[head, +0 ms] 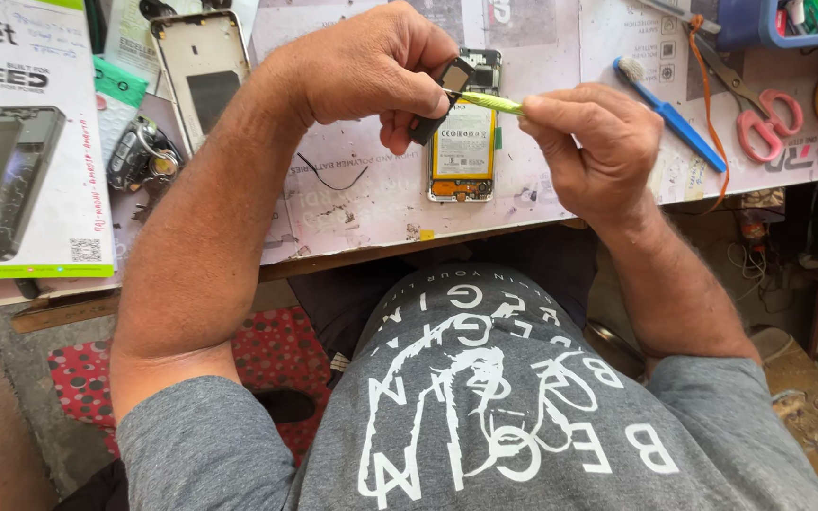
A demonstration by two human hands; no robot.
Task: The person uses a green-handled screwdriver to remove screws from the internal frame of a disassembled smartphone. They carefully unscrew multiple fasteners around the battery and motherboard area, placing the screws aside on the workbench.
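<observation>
Small dark phone part (pixel 445 87), one, boxy with a pale metallic face, sits pinched in the curled fingers of your left hand (pixel 364 68), held up above the workbench (pixel 371 203). A narrow black strip hangs down from it past your thumb.

Yellow-green tool (pixel 492 102), one, slim and stick-like with a glossy plastic look; your right hand (pixel 591 151) pinches its rear end between thumb and fingertips, and its tip meets the part.

Opened phone (pixel 466 132), one, lies flat on the bench directly beneath both hands, back cover off, showing a pale rectangular battery and an orange-brown band at its lower end. Your hands hide its upper portion.

Phone back shell (pixel 203 68), one, pale metal-toned with a dark rectangular patch, lies to your left, partly behind your left forearm.

Toothbrush (pixel 670 115), one, blue plastic handle with worn whitish bristles, lies slanted on your right.

Scissors (pixel 759 112), one pair, pink looped handles, lie further right, crossed by an orange cord (pixel 710 104).

Printed cardboard box (pixel 23 142), one, white with a green edge, rests at the far left.

Thin black wire (pixel 331 178), one, curls loose on the bench's worn paper covering, under your left wrist.

Blue tray (pixel 759 26), one, sits at the top right corner, holding small items too indistinct to name.
</observation>
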